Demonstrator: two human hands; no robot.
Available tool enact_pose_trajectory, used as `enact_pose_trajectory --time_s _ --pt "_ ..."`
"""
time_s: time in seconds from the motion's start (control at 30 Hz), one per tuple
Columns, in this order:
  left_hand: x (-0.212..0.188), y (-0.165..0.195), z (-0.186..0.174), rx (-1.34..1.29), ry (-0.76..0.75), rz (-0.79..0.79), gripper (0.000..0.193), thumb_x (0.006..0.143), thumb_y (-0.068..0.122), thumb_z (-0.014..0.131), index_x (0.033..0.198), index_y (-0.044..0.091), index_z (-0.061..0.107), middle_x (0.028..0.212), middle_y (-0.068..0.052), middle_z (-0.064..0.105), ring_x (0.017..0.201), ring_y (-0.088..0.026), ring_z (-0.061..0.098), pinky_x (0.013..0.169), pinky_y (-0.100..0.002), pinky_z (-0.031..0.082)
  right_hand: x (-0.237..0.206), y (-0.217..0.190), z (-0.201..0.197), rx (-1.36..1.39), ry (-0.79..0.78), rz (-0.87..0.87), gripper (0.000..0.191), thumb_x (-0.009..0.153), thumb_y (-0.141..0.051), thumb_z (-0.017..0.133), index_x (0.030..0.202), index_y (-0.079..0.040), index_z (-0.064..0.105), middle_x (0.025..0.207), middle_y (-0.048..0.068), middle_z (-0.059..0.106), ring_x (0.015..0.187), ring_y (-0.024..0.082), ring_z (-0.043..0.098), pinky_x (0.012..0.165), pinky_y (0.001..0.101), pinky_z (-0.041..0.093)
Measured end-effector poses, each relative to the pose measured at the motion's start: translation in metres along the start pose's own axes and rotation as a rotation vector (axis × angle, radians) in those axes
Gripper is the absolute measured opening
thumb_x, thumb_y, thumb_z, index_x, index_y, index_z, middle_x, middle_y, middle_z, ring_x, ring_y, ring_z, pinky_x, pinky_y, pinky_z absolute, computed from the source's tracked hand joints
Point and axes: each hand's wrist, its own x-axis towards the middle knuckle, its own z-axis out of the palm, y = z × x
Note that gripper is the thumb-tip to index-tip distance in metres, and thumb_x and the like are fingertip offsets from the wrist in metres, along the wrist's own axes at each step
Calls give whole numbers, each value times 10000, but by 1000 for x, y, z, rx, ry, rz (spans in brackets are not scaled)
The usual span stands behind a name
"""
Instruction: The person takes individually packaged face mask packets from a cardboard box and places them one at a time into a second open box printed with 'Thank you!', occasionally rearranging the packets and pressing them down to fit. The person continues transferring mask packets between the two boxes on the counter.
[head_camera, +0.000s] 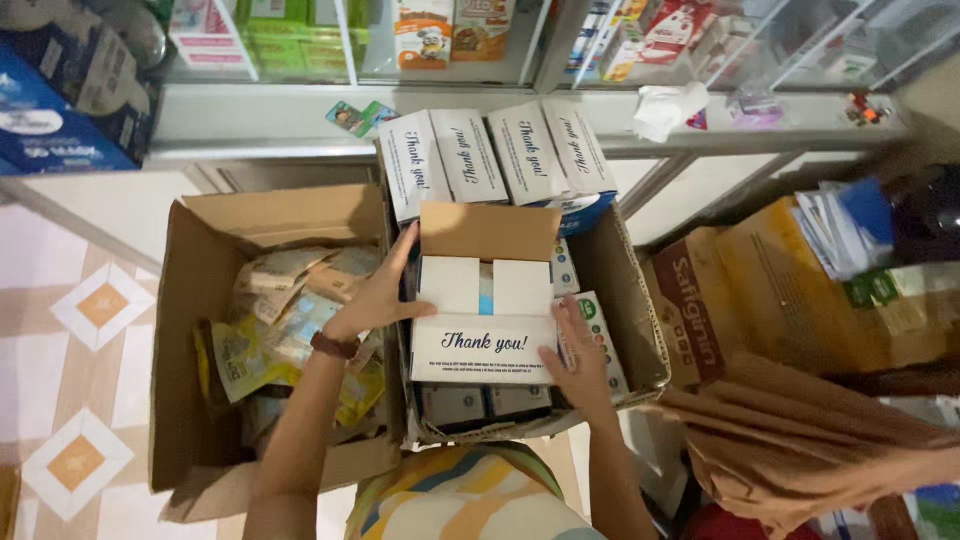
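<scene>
On tiled floor (90, 350) below glass shelving (450, 60): both hands' fingers spread, gripping open mailer box (485, 300).

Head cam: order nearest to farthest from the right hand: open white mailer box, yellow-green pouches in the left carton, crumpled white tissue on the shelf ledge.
1. Open white cardboard mailer box: right hand touches its front corner, in the middle carton.
2. Yellow-green foil pouches: in the brown carton on the left, past the left hand.
3. Crumpled white tissue: up on the shelf ledge, far right.
</scene>
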Motion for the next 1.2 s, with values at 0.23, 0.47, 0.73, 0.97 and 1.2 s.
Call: enact_pose_trajectory --time_s 0.23,0.47,0.73,0.97,1.2 --pt "-40 6 3 32 60 92 901 877 392 826 1584 166 314 1633 -193 406 1572 -394 331 1250 -540 314 -16 -21 26 329 87 233 705 1006 -236 596 1605 -25 289 1652 188 363 1511 263 372 1178 331 298" --pt "-87 31 23 191 96 -51 587 991 338 644 1509 99 506 1523 -199 536 1488 -401 407 1175 -533 361 -29 -21 36 356 89 514 651 1000 -360 582 1577 -112 413 1555 122 516 1397 230 494 1116 327 367" --pt "-90 50 39 256 214 13 439 1064 213 567 1487 98 554 1481 -222 585 1360 -380 584 1135 -472 432 -43 -32 47 419 195 534 658 997 -370 570 1583 -116 415 1550 137 532 1396 233 499 1123 334 370" --pt "-13 49 49 203 85 215 428 1058 131 549 1486 121 548 1486 -251 555 1375 -411 545 1095 -438 484 -81 -72 25 575 358 585 747 988 -266 532 1638 -76 216 1588 159 442 1400 247 484 1139 325 364" --pt "114 47 106 100 -293 143 458 999 90 551 1440 207 586 1370 -185 641 1108 -330 698 932 -387 562 -88 -77 9 713 465 384 880 966 -115 548 1654 -60 3 1727 133 161 1543 253 231 1213 352 194"
